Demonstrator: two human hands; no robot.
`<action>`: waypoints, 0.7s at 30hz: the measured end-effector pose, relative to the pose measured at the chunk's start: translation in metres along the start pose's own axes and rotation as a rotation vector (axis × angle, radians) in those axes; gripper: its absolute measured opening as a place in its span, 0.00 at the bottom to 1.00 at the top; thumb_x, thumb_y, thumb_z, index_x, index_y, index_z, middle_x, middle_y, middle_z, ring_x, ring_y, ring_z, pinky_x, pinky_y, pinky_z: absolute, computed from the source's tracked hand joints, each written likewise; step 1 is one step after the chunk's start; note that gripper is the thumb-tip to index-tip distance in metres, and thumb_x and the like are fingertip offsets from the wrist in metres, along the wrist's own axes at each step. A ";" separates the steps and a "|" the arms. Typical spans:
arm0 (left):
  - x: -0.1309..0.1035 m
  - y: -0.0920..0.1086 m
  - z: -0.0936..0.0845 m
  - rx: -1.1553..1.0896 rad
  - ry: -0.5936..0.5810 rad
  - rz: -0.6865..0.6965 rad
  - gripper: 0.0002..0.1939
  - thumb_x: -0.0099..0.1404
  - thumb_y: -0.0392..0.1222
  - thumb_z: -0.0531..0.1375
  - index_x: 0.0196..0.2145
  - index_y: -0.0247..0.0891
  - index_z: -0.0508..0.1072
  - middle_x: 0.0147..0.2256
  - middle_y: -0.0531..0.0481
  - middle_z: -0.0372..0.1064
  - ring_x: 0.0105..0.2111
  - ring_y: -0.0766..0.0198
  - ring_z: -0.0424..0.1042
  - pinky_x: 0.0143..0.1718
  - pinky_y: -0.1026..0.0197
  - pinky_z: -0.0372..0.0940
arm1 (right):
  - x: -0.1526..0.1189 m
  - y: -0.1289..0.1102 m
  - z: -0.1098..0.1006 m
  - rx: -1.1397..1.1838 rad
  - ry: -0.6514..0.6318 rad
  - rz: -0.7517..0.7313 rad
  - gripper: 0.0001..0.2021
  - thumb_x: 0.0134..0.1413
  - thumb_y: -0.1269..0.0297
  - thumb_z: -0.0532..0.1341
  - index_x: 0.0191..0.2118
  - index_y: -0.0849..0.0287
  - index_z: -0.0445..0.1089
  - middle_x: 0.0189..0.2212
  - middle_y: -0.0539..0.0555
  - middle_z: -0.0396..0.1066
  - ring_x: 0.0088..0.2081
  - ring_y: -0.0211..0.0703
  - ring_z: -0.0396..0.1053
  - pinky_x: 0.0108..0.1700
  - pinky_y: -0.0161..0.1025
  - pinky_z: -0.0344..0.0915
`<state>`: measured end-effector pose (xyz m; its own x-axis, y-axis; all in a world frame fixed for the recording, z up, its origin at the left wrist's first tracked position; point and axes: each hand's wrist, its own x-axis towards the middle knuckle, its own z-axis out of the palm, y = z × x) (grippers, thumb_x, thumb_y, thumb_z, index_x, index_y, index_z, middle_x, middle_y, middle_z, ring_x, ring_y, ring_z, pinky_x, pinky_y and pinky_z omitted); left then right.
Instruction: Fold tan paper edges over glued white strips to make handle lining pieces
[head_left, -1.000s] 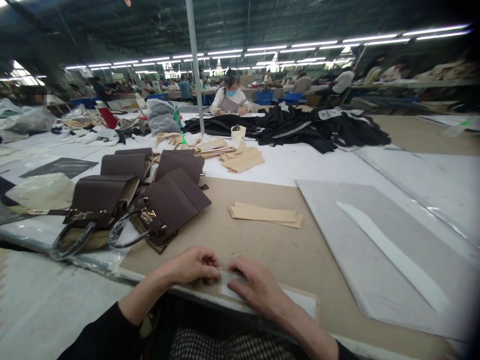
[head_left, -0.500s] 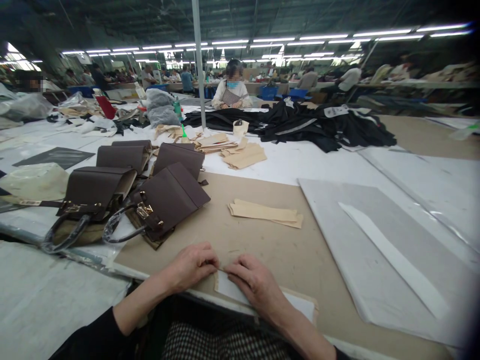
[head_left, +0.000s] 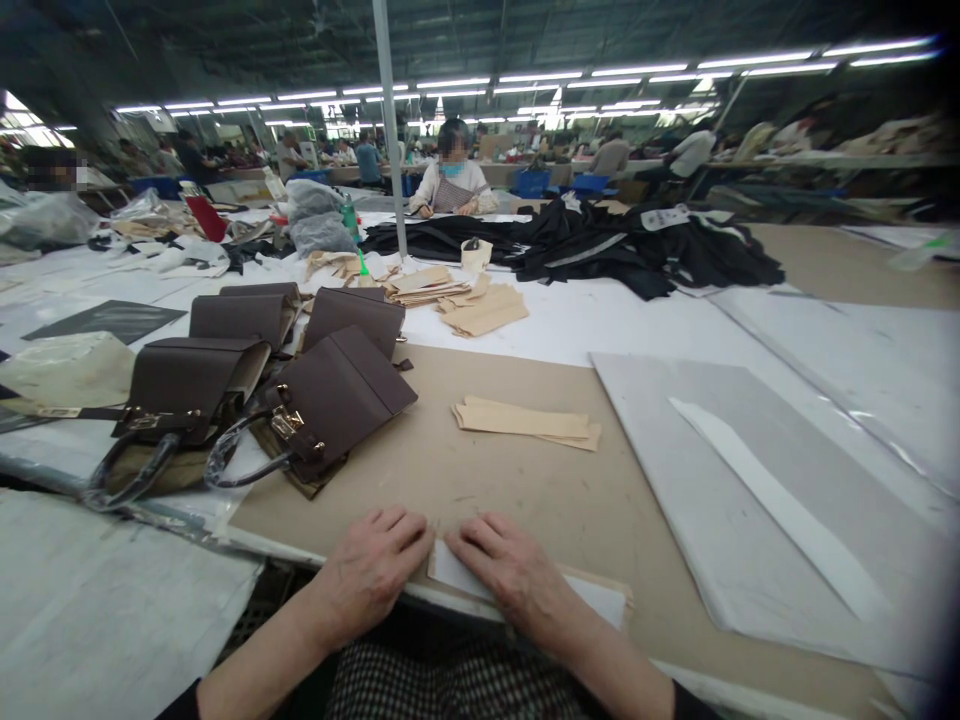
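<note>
Step, as judged: edge handling at L end of flat white, tan-bordered strip [head_left: 600,600], by board's front edge. L hand [head_left: 371,570] curled, R hand [head_left: 517,575] bent over strip; grips unclear. Next move called for light fingertips. Surface: smooth tan board [head_left: 525,490], dark-brown boxy handbags [head_left: 360,390] L. Room: masked co-worker [head_left: 452,188] opp.

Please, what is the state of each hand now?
Left hand: fingers bent, at the white strip's end; grip cannot be told.
Right hand: lying over the strip, grip unclear.
</note>
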<state>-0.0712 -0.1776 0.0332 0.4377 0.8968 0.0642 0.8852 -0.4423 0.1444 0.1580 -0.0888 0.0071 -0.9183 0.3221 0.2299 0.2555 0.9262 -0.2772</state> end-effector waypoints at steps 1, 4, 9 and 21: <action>0.001 0.005 -0.001 -0.027 0.034 -0.039 0.14 0.72 0.37 0.55 0.54 0.40 0.70 0.47 0.45 0.69 0.46 0.54 0.65 0.48 0.51 0.65 | 0.000 0.000 0.000 -0.007 -0.003 -0.006 0.15 0.66 0.73 0.60 0.57 0.65 0.66 0.44 0.59 0.67 0.43 0.52 0.63 0.46 0.49 0.70; 0.006 0.021 0.006 -0.048 0.163 -0.158 0.09 0.74 0.40 0.54 0.46 0.40 0.73 0.45 0.46 0.69 0.46 0.54 0.66 0.48 0.49 0.64 | 0.000 -0.001 0.002 -0.037 -0.013 -0.024 0.14 0.66 0.73 0.60 0.55 0.66 0.66 0.44 0.59 0.67 0.43 0.52 0.63 0.46 0.50 0.70; 0.016 0.037 0.033 0.134 0.346 -0.137 0.08 0.71 0.29 0.54 0.41 0.35 0.73 0.43 0.44 0.70 0.45 0.53 0.66 0.51 0.46 0.64 | -0.006 -0.001 -0.002 -0.074 -0.021 -0.040 0.15 0.66 0.73 0.61 0.56 0.67 0.65 0.45 0.59 0.67 0.43 0.52 0.63 0.48 0.48 0.69; 0.024 0.048 0.037 0.088 0.183 -0.141 0.15 0.67 0.28 0.61 0.50 0.38 0.71 0.44 0.47 0.69 0.45 0.54 0.67 0.48 0.50 0.70 | -0.043 0.008 -0.010 -0.111 0.012 0.054 0.16 0.64 0.71 0.64 0.56 0.64 0.66 0.45 0.57 0.68 0.44 0.51 0.65 0.47 0.47 0.70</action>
<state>-0.0118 -0.1776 0.0053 0.2802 0.9324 0.2282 0.9493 -0.3045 0.0784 0.2022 -0.0935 0.0048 -0.8991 0.3734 0.2286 0.3367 0.9234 -0.1842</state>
